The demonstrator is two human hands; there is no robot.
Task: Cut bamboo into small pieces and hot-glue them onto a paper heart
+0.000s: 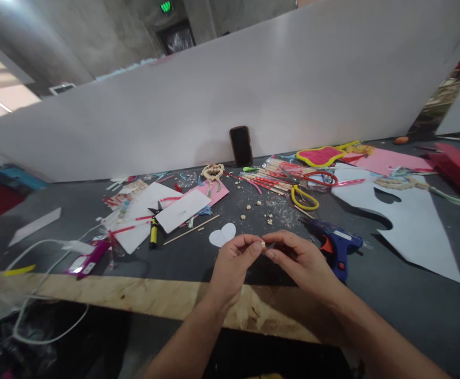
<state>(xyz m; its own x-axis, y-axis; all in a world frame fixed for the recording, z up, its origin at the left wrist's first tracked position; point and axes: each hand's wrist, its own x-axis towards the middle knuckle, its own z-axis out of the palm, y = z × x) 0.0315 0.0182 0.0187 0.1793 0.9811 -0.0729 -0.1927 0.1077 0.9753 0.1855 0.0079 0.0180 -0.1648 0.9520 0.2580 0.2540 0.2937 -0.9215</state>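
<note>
Close together over the table's front part, my left hand (235,263) and my right hand (299,258) meet fingertip to fingertip. Between them they pinch a tiny pale piece (263,245), too small to make out in detail. A white paper heart (222,235) lies just beyond my left hand. Several small pale clusters (258,203) are scattered on the dark tabletop past my fingers. Beside my right hand rests a blue glue gun (338,245) with an orange trigger.
A phone (241,146) leans on the white partition (174,116). Yellow-handled scissors (304,198) and wrapped sticks (271,181) lie mid-table. Cut white paper (419,237) is at the right; black pliers (155,210), a yellow cutter (153,234) and a white card (182,210) are left.
</note>
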